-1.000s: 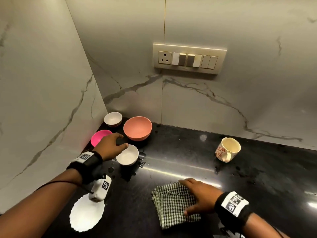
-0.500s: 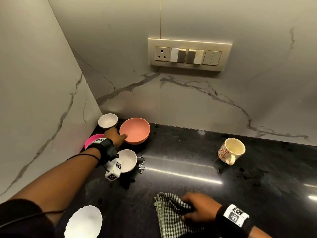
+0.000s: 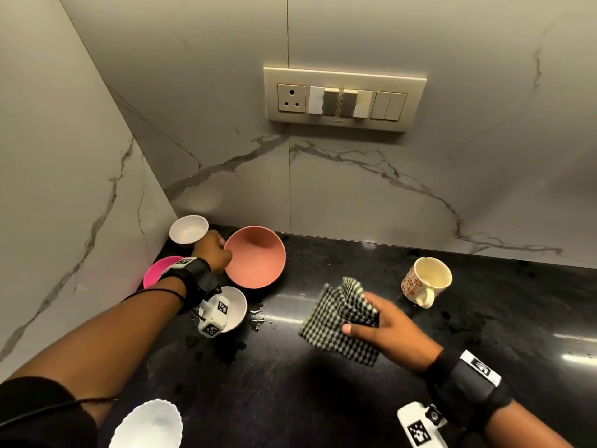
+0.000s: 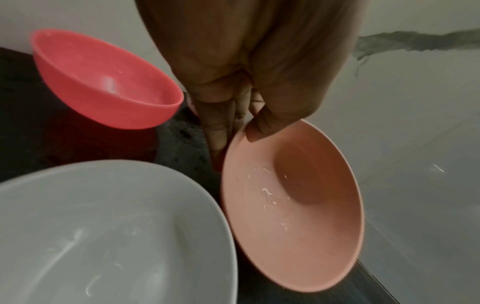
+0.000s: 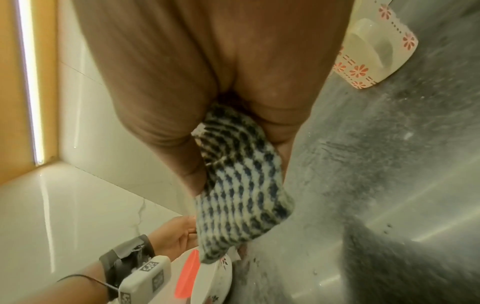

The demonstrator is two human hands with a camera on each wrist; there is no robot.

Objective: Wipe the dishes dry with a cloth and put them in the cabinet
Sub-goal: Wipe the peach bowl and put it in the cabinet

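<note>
My left hand (image 3: 223, 251) pinches the left rim of the salmon-pink bowl (image 3: 255, 257) at the back of the black counter (image 3: 484, 334). In the left wrist view the thumb (image 4: 257, 129) lies inside the wet bowl (image 4: 293, 205) with fingers outside, and the bowl is tilted. My right hand (image 3: 361, 315) grips the folded black-and-white checked cloth (image 3: 326, 324), lifted just above the counter's middle. The right wrist view shows the cloth (image 5: 241, 185) clamped between thumb and fingers.
A small white bowl (image 3: 189, 229) sits in the corner, a magenta bowl (image 3: 158, 273) and another white bowl (image 3: 235, 305) by my left wrist. A flowered mug (image 3: 426, 281) lies tipped at the right. A white scalloped plate (image 3: 148, 425) is near the front edge. Water drops (image 3: 258, 316) dot the counter.
My left hand moved from the near white bowl to the salmon bowl and took hold of its rim. My right hand bunched the cloth and lifted it off the counter.
</note>
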